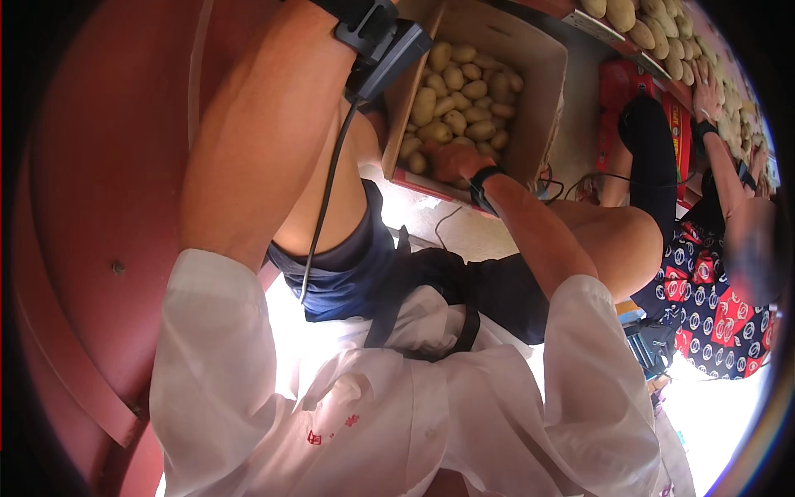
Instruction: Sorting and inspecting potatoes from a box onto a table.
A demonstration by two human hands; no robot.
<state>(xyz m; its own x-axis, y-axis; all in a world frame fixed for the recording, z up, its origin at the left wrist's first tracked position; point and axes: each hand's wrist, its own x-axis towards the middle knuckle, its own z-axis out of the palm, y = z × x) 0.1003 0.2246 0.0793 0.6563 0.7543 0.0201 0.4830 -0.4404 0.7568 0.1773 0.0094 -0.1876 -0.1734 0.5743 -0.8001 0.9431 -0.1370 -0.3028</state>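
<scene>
An open cardboard box (539, 93) at the top centre holds many yellowish potatoes (456, 121). My right hand (458, 163), with a black band on the wrist, reaches into its near side and touches the potatoes. Its fingers are partly hidden, so whether it grips a potato cannot be told. My left forearm rises across the upper left, and a black device (391, 59) with a cable is strapped near the wrist. The left hand itself lies beyond the top edge, out of view.
A red panel (118, 186) stands along the left. At the upper right, more potatoes (658, 31) lie on a raised red-edged surface, where a co-worker's hands rest. Red boxes (677, 133) stand beneath it. Thin cables (596, 176) run between my legs and the co-worker.
</scene>
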